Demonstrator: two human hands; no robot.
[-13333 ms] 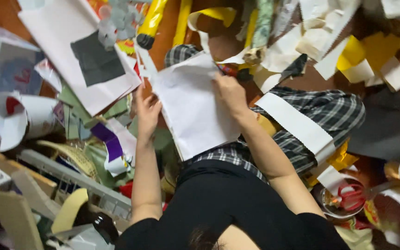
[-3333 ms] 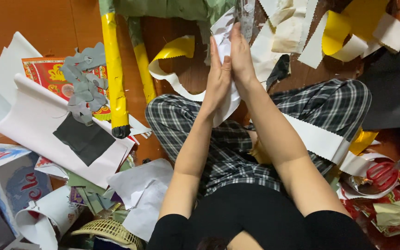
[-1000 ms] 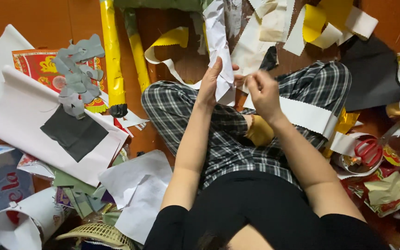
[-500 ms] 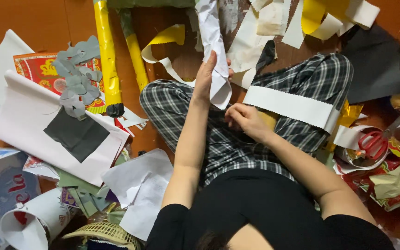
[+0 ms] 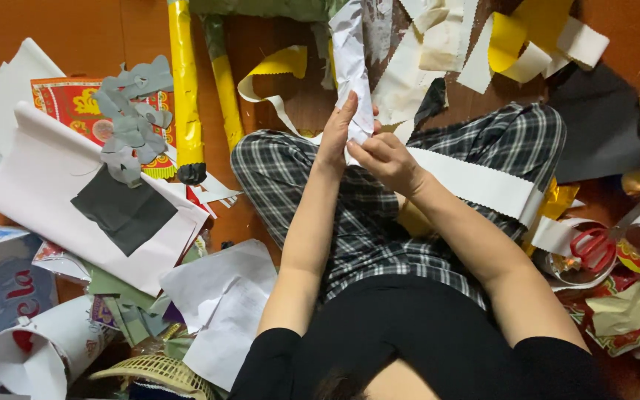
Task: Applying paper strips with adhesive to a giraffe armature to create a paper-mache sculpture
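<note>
Since half-second ago, your right hand (image 5: 388, 157) rose from lap to paper (image 5: 353, 67); now pinches lower end. Left hand (image 5: 337, 132) flat alongside. Long axis points away.

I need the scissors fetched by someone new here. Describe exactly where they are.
Start at the plaid trouser legs and move toward the person's right side, past the wide white zigzag-edged paper strip. There the red-handled scissors lie among paper scraps, the only red loops there.
</note>
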